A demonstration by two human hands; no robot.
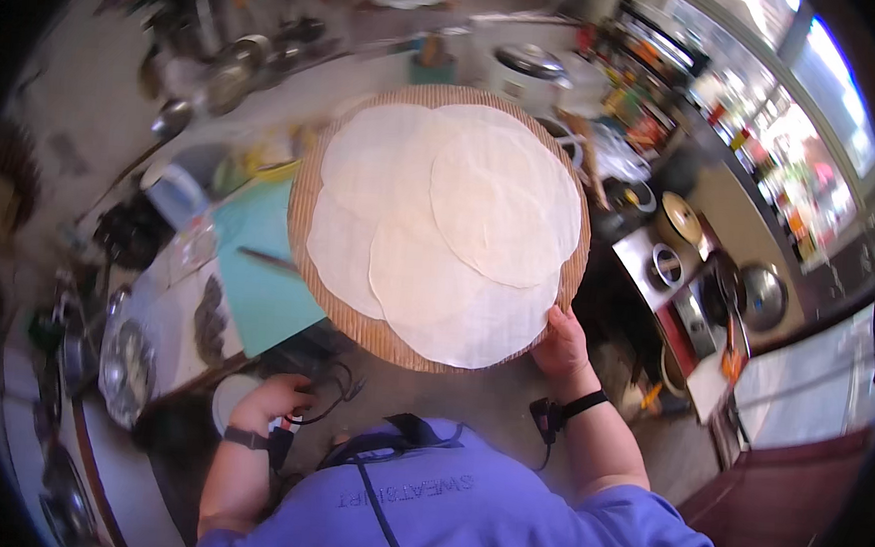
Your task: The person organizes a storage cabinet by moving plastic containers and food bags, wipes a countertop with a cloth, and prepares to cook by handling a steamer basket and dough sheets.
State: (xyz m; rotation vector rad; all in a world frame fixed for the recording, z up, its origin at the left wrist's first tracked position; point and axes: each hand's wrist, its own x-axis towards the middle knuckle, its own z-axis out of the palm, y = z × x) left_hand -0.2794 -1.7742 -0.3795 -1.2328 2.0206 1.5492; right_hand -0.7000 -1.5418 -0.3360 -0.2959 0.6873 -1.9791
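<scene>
A large round tray of woven or ribbed natural material point(304, 213) is raised before me, and several thin, pale dough rounds point(448, 229) lie overlapping across it. My right hand point(562, 343) grips its lower right edge, thumb on top; the fingers beneath are hidden. My left hand point(277, 399) is apart from the tray, low on the left near a black cable point(340, 392), with its fingers partly curled. Whether it touches the cable is unclear. Behind that hand shows part of a white round container point(228, 403).
Left of the tray, a counter carries a turquoise board point(256, 292) with a dark stick-like tool point(265, 258) and a foil-like dish point(130, 367). A rice cooker point(521, 72) stands behind. To the right are a round metal lid point(763, 296) and cookware.
</scene>
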